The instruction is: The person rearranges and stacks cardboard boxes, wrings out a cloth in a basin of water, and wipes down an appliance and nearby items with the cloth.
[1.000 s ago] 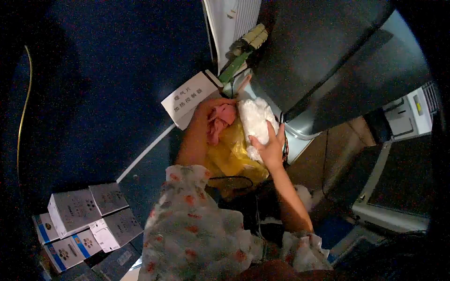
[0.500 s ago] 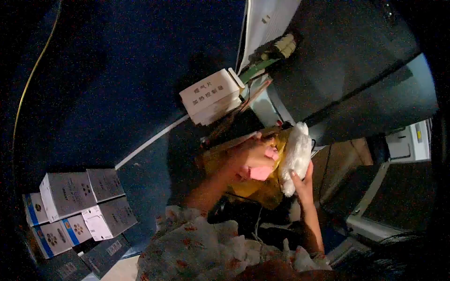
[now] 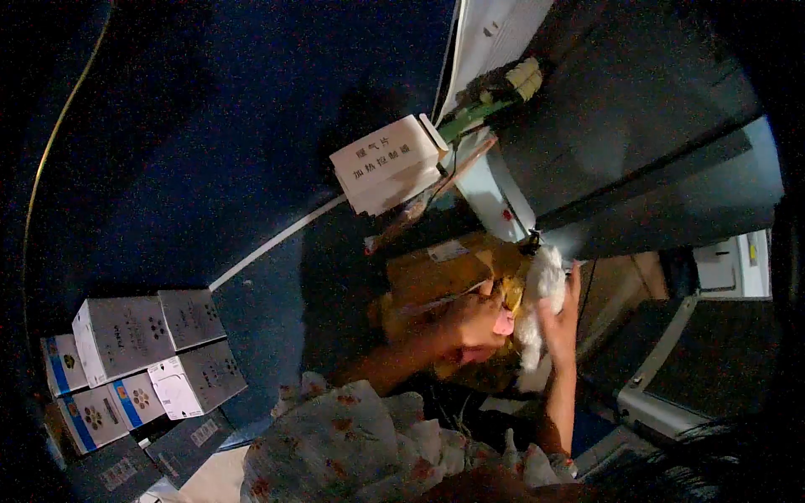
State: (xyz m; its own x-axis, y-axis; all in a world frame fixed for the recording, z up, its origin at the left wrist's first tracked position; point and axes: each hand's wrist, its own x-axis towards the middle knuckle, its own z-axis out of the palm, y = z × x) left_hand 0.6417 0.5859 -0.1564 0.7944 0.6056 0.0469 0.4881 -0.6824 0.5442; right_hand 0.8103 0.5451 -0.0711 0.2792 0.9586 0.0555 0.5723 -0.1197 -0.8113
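Right hand [image 3: 560, 312] grips a white fluffy bundle [image 3: 537, 306], fingers wrapped round its outer side. Left hand [image 3: 471, 323] is closed on a pink item [image 3: 501, 324] (small, partly hidden), pressed against the bundle's left side. Both sit just below a brown cardboard box [image 3: 440, 272]. A white labelled box [image 3: 386, 162] lies above the cardboard box; stacked grey cartons [image 3: 151, 352] lie well off to its lower left.

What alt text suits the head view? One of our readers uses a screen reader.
Seen from above, a person's right hand grips a fluffy white wad of stuffing while the left hand holds a small pink cloth piece against a crumpled yellow plastic bag. Grey printed cardboard boxes are stacked at lower left.
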